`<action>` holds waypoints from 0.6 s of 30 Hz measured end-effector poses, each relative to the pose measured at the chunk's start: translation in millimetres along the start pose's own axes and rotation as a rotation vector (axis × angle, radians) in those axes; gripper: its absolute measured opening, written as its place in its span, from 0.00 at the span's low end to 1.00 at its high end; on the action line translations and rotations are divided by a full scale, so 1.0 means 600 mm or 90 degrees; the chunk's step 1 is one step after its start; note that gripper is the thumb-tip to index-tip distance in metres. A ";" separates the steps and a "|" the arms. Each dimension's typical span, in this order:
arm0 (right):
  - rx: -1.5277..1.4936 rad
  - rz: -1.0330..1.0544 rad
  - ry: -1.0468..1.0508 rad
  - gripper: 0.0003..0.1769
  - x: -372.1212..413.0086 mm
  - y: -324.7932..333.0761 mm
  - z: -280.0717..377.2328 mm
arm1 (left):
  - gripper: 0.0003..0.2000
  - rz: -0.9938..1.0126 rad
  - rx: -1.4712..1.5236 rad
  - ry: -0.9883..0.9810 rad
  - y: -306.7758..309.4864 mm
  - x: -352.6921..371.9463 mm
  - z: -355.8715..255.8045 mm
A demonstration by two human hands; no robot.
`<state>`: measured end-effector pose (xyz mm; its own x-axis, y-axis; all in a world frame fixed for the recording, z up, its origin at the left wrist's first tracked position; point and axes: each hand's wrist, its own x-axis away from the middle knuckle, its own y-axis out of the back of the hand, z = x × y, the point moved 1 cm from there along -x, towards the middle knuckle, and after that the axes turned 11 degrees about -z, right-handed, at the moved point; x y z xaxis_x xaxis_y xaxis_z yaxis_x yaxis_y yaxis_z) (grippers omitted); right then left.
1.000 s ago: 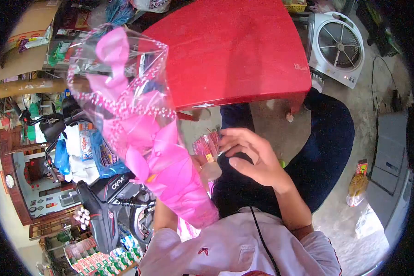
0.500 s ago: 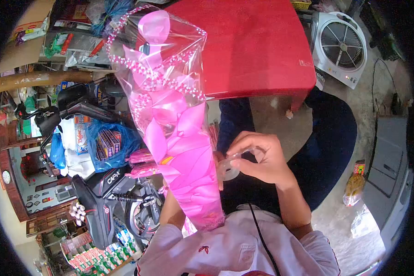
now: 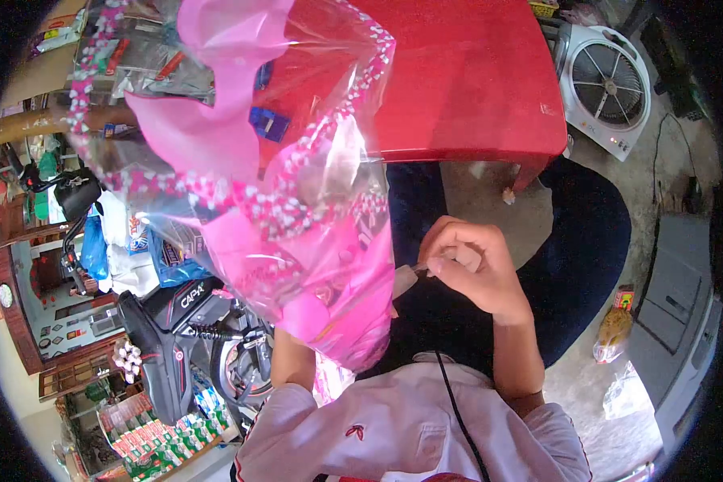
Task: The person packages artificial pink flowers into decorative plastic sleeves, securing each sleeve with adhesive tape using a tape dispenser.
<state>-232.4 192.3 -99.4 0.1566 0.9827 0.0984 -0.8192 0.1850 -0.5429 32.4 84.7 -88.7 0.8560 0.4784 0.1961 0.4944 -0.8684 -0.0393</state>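
A bouquet of pink petals [image 3: 305, 317] is leaning across the person's left side, its narrow end resting near the shirt [image 3: 377, 414]. The left forearm [image 3: 293, 361] is reaching behind it; the bouquet is covering the left hand, so one cannot tell whether it is gripping. Just beside the bouquet, the right hand [image 3: 478, 269] is curling, its thumb and forefinger coming together and pinching at the edge of a translucent roll [image 3: 404, 281].

Compared with half a second ago, the bouquet's top is tipping nearer the camera and spreading farther left, and the roll is showing less of its round face. Pink bundles that were showing beside the petals are now hiding behind them.

Clear wrapping [image 3: 345, 153] with a pink-and-white patterned border is enclosing the petals. Beyond it, a blue plastic bag [image 3: 181, 257] is holding boxes by the motorbike [image 3: 157, 353], and a rack [image 3: 209, 446] is carrying rows of small cartons [image 3: 157, 426]. Ahead, a red table [image 3: 474, 80] is standing near a white fan [image 3: 610, 80].
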 end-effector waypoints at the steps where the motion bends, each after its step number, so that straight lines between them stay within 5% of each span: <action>1: -0.014 -0.009 -0.006 0.04 -0.001 0.000 0.002 | 0.56 0.002 -0.007 -0.001 0.004 0.001 -0.002; 10: 0.006 -0.038 -0.104 0.05 0.002 0.006 0.003 | 0.56 0.011 -0.033 -0.007 0.022 0.011 -0.011; 18: 0.077 -0.074 0.040 0.04 -0.001 0.001 0.012 | 0.56 0.020 -0.050 -0.016 0.033 0.017 -0.012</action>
<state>-237.1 192.1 -93.8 0.2850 0.9533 0.1003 -0.8532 0.3000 -0.4267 50.0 71.9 -80.6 0.8750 0.4527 0.1714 0.4542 -0.8903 0.0327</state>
